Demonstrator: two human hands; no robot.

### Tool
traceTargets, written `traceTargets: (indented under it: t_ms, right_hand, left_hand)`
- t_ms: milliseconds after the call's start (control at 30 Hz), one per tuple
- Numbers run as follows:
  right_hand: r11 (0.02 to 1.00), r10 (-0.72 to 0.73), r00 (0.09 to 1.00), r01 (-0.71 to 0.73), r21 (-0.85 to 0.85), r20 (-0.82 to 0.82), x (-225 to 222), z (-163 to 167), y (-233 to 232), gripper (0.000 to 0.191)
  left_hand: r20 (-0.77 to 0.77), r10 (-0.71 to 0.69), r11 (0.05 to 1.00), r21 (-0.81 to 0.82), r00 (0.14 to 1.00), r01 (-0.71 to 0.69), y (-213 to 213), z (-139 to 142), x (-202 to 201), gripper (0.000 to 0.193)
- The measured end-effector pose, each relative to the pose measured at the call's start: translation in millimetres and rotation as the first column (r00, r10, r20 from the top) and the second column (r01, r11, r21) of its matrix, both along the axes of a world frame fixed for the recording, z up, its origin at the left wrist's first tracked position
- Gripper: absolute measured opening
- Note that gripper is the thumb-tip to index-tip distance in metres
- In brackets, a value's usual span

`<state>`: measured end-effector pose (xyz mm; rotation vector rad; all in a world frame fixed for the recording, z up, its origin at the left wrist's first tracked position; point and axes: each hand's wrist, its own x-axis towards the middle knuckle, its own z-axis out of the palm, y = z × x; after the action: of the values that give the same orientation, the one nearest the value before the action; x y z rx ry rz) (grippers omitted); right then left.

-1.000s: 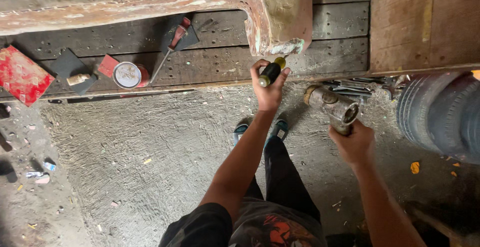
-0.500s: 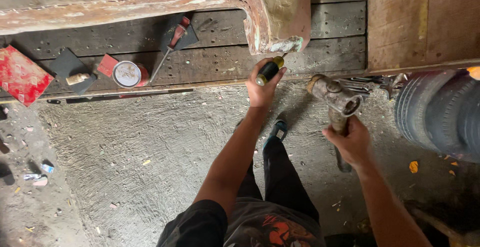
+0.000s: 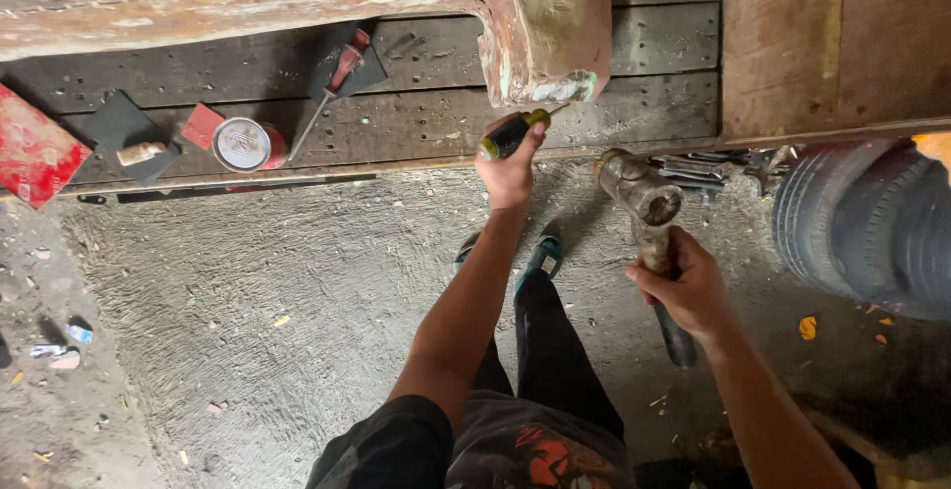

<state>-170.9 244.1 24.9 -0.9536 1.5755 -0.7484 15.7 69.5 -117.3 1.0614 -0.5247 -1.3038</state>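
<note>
My left hand (image 3: 511, 164) grips a screwdriver (image 3: 515, 132) with a black and yellow handle. Its tip points at the lower end of a rusty, putty-covered curved metal panel (image 3: 540, 23). My right hand (image 3: 684, 286) is closed around the handle of a heavy steel hammer (image 3: 639, 190), held up with its head to the right of the screwdriver and apart from it. My legs and shoes (image 3: 540, 256) stand on the concrete floor below.
On dark wooden planks (image 3: 416, 122) lie a round tin (image 3: 245, 144), a red-handled screwdriver (image 3: 332, 78), black sanding sheets (image 3: 119, 122) and a red sheet (image 3: 30, 152). A tyre (image 3: 872, 226) stands at right, with wrenches (image 3: 713, 167) beside it. Small litter dots the floor at left.
My right hand has lifted the hammer and swung its head up and slightly left, nearer the screwdriver. My left hand keeps the screwdriver at the panel's end.
</note>
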Motion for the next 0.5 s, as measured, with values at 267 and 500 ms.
traceTargets:
  t_ms: [267,500]
  right_hand:
    - [1.000,0.013,0.998,-0.011,-0.029,0.063,-5.2,-8.1,2.7,0.038]
    - [0.965,-0.127,0.769,-0.050,0.257,0.626,1.0,-10.7,9.3,0.041]
  left_hand:
    - [-0.113,0.047,0.999,-0.008,0.993,-0.048,0.3,4.7,-1.9,0.049]
    - [-0.123,-0.068,0.998,-0.001,0.990,0.069,-4.6,3.7,-0.9,0.048]
